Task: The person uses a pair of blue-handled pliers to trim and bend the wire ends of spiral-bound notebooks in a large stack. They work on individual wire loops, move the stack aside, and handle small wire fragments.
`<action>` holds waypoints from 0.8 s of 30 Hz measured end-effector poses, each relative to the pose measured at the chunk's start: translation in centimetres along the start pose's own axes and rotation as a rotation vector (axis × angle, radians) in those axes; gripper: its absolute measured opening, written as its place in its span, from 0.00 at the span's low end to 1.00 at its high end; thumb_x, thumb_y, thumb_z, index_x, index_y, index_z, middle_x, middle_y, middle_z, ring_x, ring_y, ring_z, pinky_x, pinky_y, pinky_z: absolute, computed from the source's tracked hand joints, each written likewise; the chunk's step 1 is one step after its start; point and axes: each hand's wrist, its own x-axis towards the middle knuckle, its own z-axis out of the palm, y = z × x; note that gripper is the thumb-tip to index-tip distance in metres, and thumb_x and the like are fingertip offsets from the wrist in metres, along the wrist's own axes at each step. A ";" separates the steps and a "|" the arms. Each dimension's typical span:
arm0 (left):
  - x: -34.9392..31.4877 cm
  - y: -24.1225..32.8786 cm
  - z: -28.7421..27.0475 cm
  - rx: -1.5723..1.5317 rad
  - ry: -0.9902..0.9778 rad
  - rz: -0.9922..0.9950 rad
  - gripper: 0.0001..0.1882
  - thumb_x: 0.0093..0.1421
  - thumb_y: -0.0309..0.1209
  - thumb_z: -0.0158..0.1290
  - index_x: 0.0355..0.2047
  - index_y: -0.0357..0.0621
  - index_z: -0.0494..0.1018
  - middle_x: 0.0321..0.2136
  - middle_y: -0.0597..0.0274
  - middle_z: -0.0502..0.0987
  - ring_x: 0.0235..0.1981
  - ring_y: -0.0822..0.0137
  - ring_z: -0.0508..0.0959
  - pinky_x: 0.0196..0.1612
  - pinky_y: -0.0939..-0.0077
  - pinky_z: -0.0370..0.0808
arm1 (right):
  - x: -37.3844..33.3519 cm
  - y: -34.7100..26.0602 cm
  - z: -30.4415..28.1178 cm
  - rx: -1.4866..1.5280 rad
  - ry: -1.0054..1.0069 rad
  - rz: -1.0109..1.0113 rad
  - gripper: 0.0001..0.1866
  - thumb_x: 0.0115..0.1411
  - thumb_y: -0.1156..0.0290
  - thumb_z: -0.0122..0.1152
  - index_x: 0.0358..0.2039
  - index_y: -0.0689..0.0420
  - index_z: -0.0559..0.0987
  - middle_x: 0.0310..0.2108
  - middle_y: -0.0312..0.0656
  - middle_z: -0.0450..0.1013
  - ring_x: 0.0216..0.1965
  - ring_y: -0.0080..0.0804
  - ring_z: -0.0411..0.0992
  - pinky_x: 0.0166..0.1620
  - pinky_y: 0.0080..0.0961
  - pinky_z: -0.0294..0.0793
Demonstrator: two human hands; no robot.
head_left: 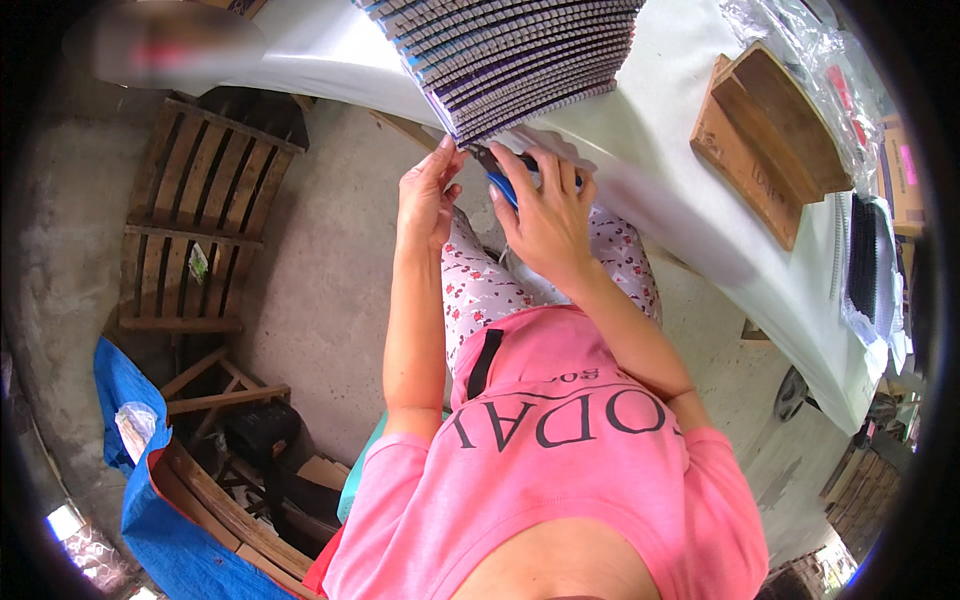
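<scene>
A tall stack of spiral-bound notebooks (520,60) stands at the table's near edge, its dark bindings facing me. My left hand (432,192) is closed, thumb and fingers pinched at the stack's lower left corner. What lies between those fingertips is too small to make out. In my right hand (548,205) I grip blue-handled pliers (503,186), fingers wrapped round the handles. Their dark jaws point left to the same corner, close to my left fingertips. Whether the jaws touch the binding cannot be told.
The white-covered table (670,170) carries a wooden holder (770,140), clear plastic wrap (830,50) and a bundle of black binding coils (862,255) at right. A slatted wooden pallet (200,210) stands on the left. Blue sheeting (150,500) hangs over wood at lower left.
</scene>
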 end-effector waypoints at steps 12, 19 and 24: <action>0.5 -0.3 -0.2 -0.097 -0.034 -0.014 0.13 0.55 0.41 0.58 0.35 0.47 0.76 0.27 0.72 0.76 0.32 0.79 0.72 0.31 0.81 0.60 | 1.9 0.1 -0.4 1.041 -0.548 0.558 0.19 0.60 0.60 0.51 0.49 0.53 0.66 0.35 0.52 0.70 0.35 0.51 0.72 0.37 0.48 0.70; -0.4 0.7 0.7 0.025 0.034 0.025 0.15 0.52 0.44 0.60 0.33 0.47 0.76 0.27 0.71 0.76 0.32 0.78 0.70 0.32 0.80 0.59 | 0.7 0.2 0.0 0.105 0.080 0.022 0.22 0.54 0.60 0.57 0.50 0.48 0.69 0.41 0.43 0.66 0.42 0.41 0.65 0.42 0.43 0.61; 0.1 0.4 0.5 0.008 0.045 0.008 0.15 0.52 0.44 0.60 0.31 0.47 0.76 0.28 0.71 0.76 0.32 0.77 0.70 0.32 0.80 0.59 | 1.4 0.5 0.7 0.059 0.055 -0.031 0.22 0.54 0.60 0.56 0.50 0.47 0.70 0.41 0.42 0.66 0.41 0.40 0.65 0.40 0.43 0.60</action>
